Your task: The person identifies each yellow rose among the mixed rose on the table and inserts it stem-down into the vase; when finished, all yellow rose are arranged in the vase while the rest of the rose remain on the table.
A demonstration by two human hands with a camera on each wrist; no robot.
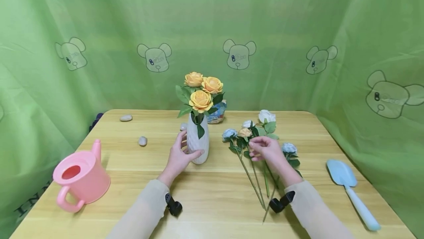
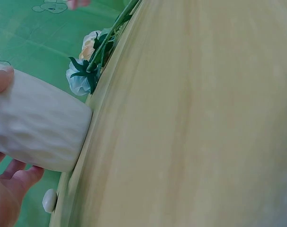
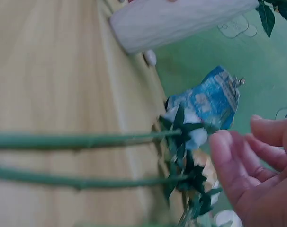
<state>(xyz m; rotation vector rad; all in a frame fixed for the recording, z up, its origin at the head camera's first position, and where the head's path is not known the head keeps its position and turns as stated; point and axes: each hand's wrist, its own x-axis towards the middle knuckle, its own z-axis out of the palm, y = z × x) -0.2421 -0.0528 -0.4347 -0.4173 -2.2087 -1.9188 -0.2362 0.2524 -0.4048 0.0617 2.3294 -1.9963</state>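
Observation:
A white textured vase (image 1: 198,141) stands upright on the table, with three yellow-orange roses (image 1: 201,101) and green leaves in it. My left hand (image 1: 177,158) grips the vase's lower part, thumb in front and fingers round its left side, as the left wrist view also shows. Over the loose flowers to the right hovers my right hand (image 1: 269,153), fingers loosely bent and nothing between them. Beneath and beside it lie a peach rose (image 1: 245,132), a light-blue rose (image 1: 229,134), a white rose (image 1: 267,116) and another light-blue rose (image 1: 289,148), stems pointing towards me.
At the left stands a pink watering can (image 1: 87,176). A light-blue trowel (image 1: 342,172) lies at the right. Grey stones (image 1: 142,141) are scattered left of the vase, and a blue patterned bag (image 1: 218,113) stands behind it. A green curtain (image 1: 205,18) surrounds the table.

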